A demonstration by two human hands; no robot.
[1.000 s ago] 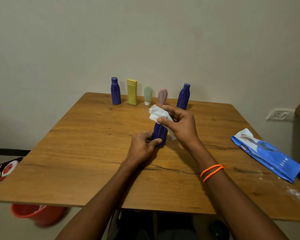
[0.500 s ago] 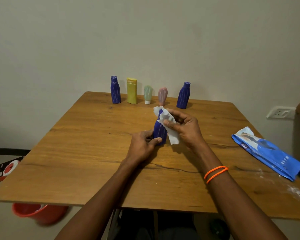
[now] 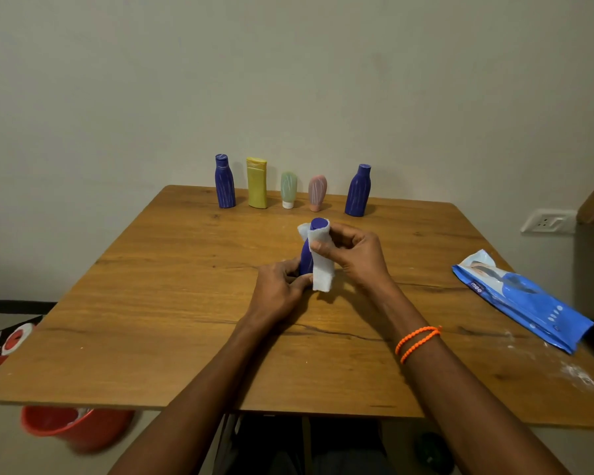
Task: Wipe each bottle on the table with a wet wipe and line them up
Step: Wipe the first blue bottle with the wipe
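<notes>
Blue bottle being wiped at the worktop centre.
Its base is gripped by the left hand; the wet wipe is pinched against it by the right hand.

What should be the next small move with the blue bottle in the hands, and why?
Probably slide the wet wipe down the blue bottle. The right hand pinches the wipe near the cap, while the left hand grips the base, so the lower body looks not yet wiped.

Dim, even indoor light; soft shadows, wide-angle bending at edges.
</notes>
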